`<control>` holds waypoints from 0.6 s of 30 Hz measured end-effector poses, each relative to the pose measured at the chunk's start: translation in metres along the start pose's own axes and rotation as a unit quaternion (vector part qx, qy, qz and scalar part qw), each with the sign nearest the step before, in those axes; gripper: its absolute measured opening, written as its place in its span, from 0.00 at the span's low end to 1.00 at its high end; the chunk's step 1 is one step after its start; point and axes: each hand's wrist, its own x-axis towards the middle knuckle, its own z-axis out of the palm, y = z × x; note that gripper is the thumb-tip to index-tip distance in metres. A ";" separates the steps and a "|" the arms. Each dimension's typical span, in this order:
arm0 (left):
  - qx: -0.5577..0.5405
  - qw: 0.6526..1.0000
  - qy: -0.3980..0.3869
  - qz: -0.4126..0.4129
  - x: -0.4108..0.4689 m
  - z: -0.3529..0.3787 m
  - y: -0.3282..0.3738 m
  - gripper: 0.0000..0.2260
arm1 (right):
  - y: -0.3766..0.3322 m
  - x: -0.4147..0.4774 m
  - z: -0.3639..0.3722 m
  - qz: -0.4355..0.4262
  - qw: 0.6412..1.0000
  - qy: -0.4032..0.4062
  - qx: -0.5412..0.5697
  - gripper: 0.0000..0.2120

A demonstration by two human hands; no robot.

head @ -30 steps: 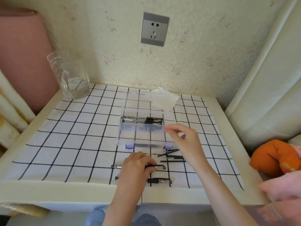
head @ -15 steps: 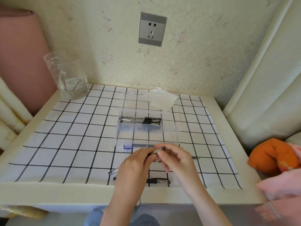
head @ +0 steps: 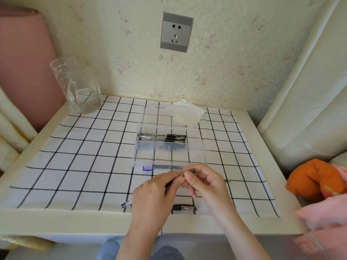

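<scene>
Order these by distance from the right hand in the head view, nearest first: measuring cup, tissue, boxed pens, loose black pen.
From the right hand:
1. loose black pen, just below it, closest to the person.
2. boxed pens, straight ahead of it.
3. tissue, farther back still.
4. measuring cup, far-left corner.
</scene>
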 end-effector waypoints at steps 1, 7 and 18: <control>0.003 1.000 -0.009 -0.001 0.000 0.001 -0.001 0.11 | -0.001 0.000 0.000 0.005 1.000 -0.003 -0.001 0.07; -0.034 0.998 -0.017 -0.043 0.001 0.003 -0.005 0.12 | 0.000 -0.001 -0.014 0.021 0.996 0.064 -0.054 0.06; -0.133 0.987 -0.037 -0.086 0.004 0.006 -0.006 0.04 | 0.003 -0.014 -0.020 0.043 0.949 -0.038 -0.309 0.06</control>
